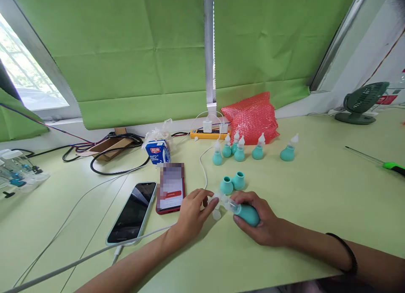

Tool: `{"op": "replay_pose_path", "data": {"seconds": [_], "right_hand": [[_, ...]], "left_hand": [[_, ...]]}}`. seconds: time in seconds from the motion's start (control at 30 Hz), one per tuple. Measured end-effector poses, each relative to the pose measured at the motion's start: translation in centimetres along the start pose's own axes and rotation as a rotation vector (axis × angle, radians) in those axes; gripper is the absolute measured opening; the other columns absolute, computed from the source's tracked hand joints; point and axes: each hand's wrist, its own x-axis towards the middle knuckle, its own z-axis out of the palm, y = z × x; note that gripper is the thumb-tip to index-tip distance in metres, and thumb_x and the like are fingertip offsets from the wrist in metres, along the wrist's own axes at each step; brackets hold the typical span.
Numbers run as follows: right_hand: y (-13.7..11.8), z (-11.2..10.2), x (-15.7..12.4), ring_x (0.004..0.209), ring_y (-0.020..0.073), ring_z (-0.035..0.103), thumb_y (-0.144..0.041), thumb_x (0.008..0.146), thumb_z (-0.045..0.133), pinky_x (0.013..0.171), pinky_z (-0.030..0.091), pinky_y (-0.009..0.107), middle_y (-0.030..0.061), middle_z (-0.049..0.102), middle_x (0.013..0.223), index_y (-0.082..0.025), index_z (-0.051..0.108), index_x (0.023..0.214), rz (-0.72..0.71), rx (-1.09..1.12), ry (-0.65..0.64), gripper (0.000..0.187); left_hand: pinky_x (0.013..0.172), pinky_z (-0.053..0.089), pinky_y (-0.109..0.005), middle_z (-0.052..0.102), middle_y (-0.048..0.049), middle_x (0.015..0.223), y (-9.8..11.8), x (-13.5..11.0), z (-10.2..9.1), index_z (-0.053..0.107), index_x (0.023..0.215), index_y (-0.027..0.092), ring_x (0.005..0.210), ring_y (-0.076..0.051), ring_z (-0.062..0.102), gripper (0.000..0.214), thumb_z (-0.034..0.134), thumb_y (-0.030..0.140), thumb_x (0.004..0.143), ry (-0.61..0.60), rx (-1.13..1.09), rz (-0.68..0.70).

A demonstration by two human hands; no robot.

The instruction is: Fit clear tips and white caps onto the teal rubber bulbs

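Observation:
My right hand [259, 219] is wrapped round the teal bulb of a nasal aspirator [248, 215], which lies tilted with its clear nozzle toward the left. My left hand [194, 212] has thumb and forefinger pinched at a small translucent tip [216, 196] near the nozzle's end. Whether the tip touches the nozzle is hard to make out. Small translucent pieces [217, 214] lie on the table just under the fingers. Beyond the hands stand two teal bulbs [226, 185] with open necks. Farther back are several aspirators with pointed clear nozzles [239, 151].
A red bubble-wrap bag [255, 120] and an orange power strip [209, 134] are at the back. Two phones [133, 212] lie left, with a white cable crossing my left forearm. A blue milk carton [158, 152], a screwdriver [390, 166] and a fan [363, 103] stand or lie farther out.

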Motion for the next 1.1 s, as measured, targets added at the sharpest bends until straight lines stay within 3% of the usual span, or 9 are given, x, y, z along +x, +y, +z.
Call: {"op": "replay_pose_path", "data": {"seconds": [0.13,0.27,0.37,0.47,0.63,0.77,0.87,1.0,1.1], "right_hand": [[0.1,0.2,0.2,0.079,0.0143,0.056,-0.017,0.072,0.053,0.073,0.046,0.026,0.0034,0.057,0.085,-0.021,0.042,0.098,0.215,0.114,-0.041,0.028],[-0.1,0.4,0.8,0.079,0.0149,0.057,-0.021,0.071,0.057,0.07,0.049,0.026,0.004,0.057,0.087,-0.018,0.049,0.092,0.401,0.363,-0.081,0.022],[-0.1,0.5,1.2,0.063,0.013,0.057,-0.027,0.069,0.06,0.057,0.051,0.027,0.0035,0.057,0.081,-0.017,0.051,0.089,0.591,0.663,-0.109,0.024],[0.0,0.7,1.5,0.066,0.0152,0.058,-0.031,0.066,0.064,0.057,0.053,0.03,0.0032,0.058,0.077,-0.015,0.054,0.085,0.73,0.924,-0.127,0.027],[0.1,1.1,1.6,0.067,0.0168,0.061,-0.032,0.072,0.06,0.062,0.052,0.034,0.0041,0.062,0.072,-0.015,0.05,0.089,0.848,1.18,-0.203,0.026],[0.0,1.1,1.6,0.064,0.0169,0.062,-0.035,0.074,0.056,0.059,0.051,0.034,0.0034,0.062,0.07,-0.017,0.043,0.086,0.813,1.208,-0.238,0.026],[-0.1,0.8,1.4,0.064,0.0165,0.061,-0.037,0.077,0.052,0.059,0.05,0.033,0.0037,0.062,0.071,-0.017,0.044,0.086,0.729,1.004,-0.27,0.023],[-0.5,-0.1,1.2,0.088,0.0179,0.055,-0.022,0.076,0.054,0.079,0.044,0.035,0.0069,0.061,0.09,-0.018,0.055,0.085,0.281,0.455,-0.069,0.01],[-0.8,-0.6,1.4,0.074,0.0141,0.055,-0.016,0.073,0.057,0.068,0.046,0.029,0.0045,0.061,0.08,-0.019,0.058,0.09,0.06,0.346,-0.032,0.017]], "left_hand": [[0.053,0.04,-0.023,0.055,-0.0037,0.074,-0.2,-0.1,0.3,0.057,0.095,0.019,0.062,-0.013,0.053,0.024,0.042,0.031,0.08,-0.036,0.231,0.101],[0.052,0.041,-0.025,0.055,-0.0055,0.076,0.0,-0.4,0.4,0.053,0.104,0.017,0.064,-0.015,0.053,0.028,0.04,0.025,0.08,-0.029,0.233,0.137],[0.057,0.043,-0.027,0.053,-0.0058,0.076,0.1,-0.6,0.2,0.049,0.107,0.016,0.07,-0.016,0.052,0.03,0.043,0.024,0.079,0.007,0.09,0.202],[0.067,0.044,-0.029,0.054,-0.0075,0.087,0.4,-0.7,-0.1,0.044,0.113,0.017,0.08,-0.016,0.051,0.035,0.048,0.025,0.079,-0.009,-0.139,0.228],[0.072,0.044,-0.028,0.056,-0.0059,0.086,1.1,-0.7,-0.1,0.056,0.095,0.016,0.081,-0.015,0.053,0.019,0.049,0.025,0.08,-0.017,-0.469,0.078],[0.067,0.045,-0.027,0.056,-0.0038,0.08,1.7,-0.9,0.1,0.053,0.098,0.015,0.069,-0.013,0.055,0.029,0.058,0.03,0.073,0.002,-0.684,-0.137],[0.063,0.045,-0.026,0.057,-0.0032,0.076,2.2,-1.4,0.1,0.056,0.087,0.014,0.065,-0.012,0.055,0.019,0.056,0.03,0.075,-0.017,-0.696,-0.137],[0.074,0.044,-0.028,0.061,-0.0043,0.081,2.6,-2.2,0.1,0.057,0.078,0.016,0.081,-0.016,0.056,0.013,0.061,0.026,0.071,0.116,-0.593,-0.014],[0.068,0.046,-0.025,0.065,-0.0039,0.078,2.7,-2.4,0.3,0.058,0.077,0.016,0.074,-0.015,0.058,0.017,0.064,0.028,0.067,0.064,-0.682,-0.082]]}}
